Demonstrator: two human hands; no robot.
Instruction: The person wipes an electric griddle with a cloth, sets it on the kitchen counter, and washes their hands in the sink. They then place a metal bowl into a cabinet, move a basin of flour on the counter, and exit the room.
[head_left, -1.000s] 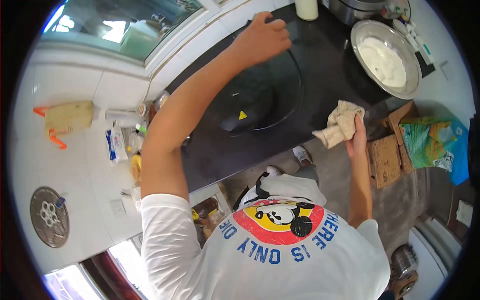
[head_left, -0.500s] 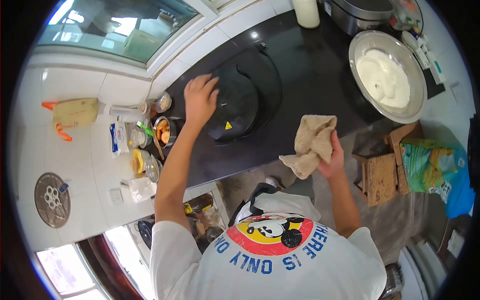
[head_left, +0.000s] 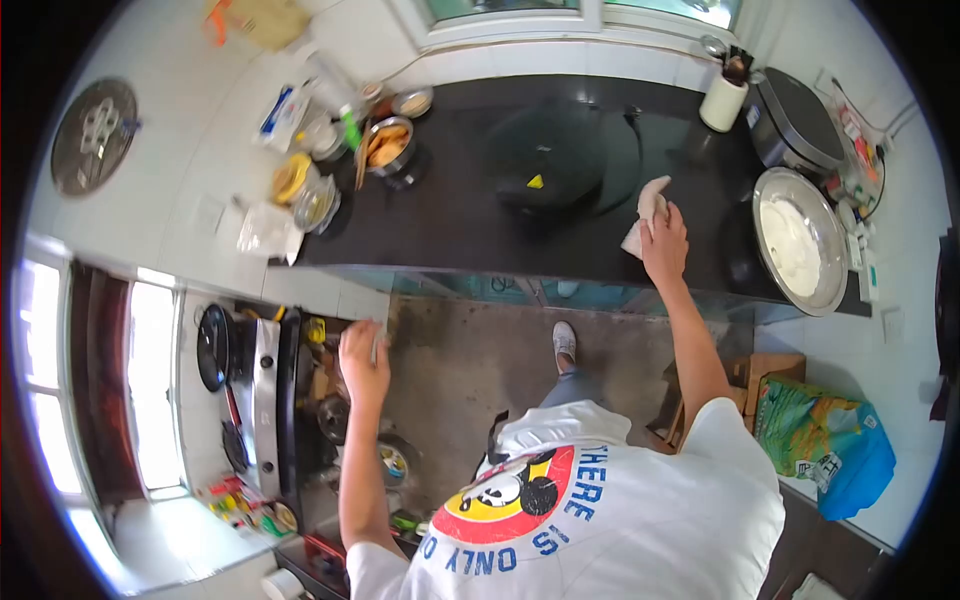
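My right hand [head_left: 665, 245] grips a beige cloth [head_left: 652, 205] over the right part of the dark countertop [head_left: 430, 225]; I cannot tell whether the cloth presses on the surface. To the left of that hand is a round black appliance [head_left: 545, 165] with a yellow warning triangle and a dark cord. My left hand [head_left: 364, 362] hangs in the air in front of the counter's edge, at the lower left. Its fingers are loosely bent and apart, and I see nothing held in them.
A steel bowl of white flour [head_left: 795, 245] stands at the counter's right end, near a rice cooker [head_left: 795, 115] and a white utensil holder [head_left: 722, 103]. Farther left are a bowl of yellowish food pieces [head_left: 388, 148] and several jars. A stove [head_left: 268, 400] stands lower left.
My left hand has left the area above the black appliance and dropped below the counter's edge. My right hand has brought the cloth up over the countertop. The view has turned.
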